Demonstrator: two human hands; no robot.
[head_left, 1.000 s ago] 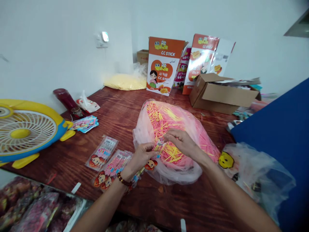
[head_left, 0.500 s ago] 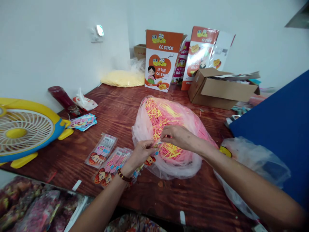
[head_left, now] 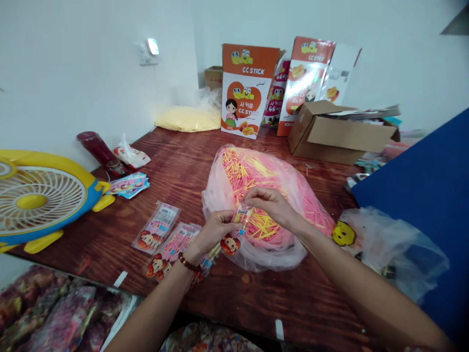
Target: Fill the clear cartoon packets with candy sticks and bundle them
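Note:
My left hand [head_left: 218, 227] grips a small clear plastic packet [head_left: 231, 244] printed with a red-haired cartoon girl; pink and yellow strips show in its upper part. At the packet's top edge, the thumb and fingers of my right hand [head_left: 269, 203] are pinched together; what lies between the fingertips is too small to make out. Both hands are over the front of a large clear bag [head_left: 252, 261], which lies open and full of thin pink and yellow sticks [head_left: 234, 166]. Left of the bag, more printed packets [head_left: 157, 227] lie flat, some partly behind my left forearm.
On the left stand a yellow-and-blue fan [head_left: 80, 210], a dark red bottle [head_left: 95, 146], a tissue pack [head_left: 134, 156] and printed cards [head_left: 130, 185]. Printed cartons [head_left: 245, 93] and an open cardboard box [head_left: 344, 137] line the back. Right: crumpled clear plastic [head_left: 395, 244] and a blue panel [head_left: 421, 186].
The packet in my left hand has turned so that more of its front shows. My right hand has shifted slightly at its top edge. The whole view has moved a little.

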